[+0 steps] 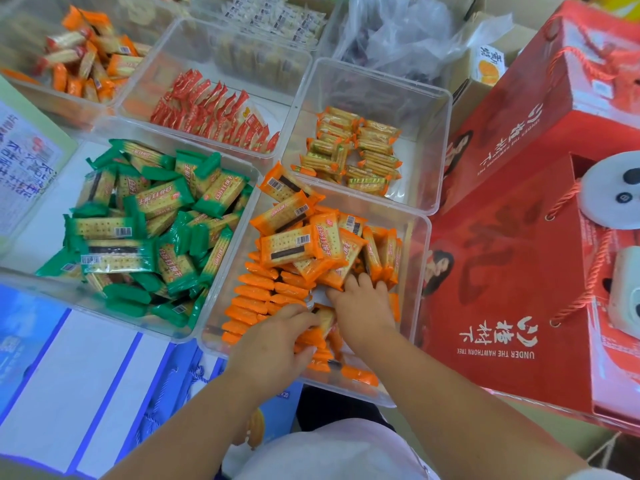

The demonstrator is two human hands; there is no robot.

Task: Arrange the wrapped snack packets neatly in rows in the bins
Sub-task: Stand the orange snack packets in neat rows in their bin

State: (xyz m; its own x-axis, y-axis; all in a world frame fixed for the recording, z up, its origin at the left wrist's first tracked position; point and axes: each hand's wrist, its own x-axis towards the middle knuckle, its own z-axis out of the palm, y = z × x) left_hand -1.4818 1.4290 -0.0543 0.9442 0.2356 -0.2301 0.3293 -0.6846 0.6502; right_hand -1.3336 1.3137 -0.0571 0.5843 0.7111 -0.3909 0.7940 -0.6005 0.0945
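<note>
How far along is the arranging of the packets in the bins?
Done: one row of orange packets stands on edge along the left side of the near bin. In hand: the left hand grips a few packets there; the right hand touches the loose pile. Left: that pile, and the green packets, all jumbled.

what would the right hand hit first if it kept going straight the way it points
The right hand points away from the body, so first the heaped orange packets just ahead; it may be touching them, depth unclear.
</note>
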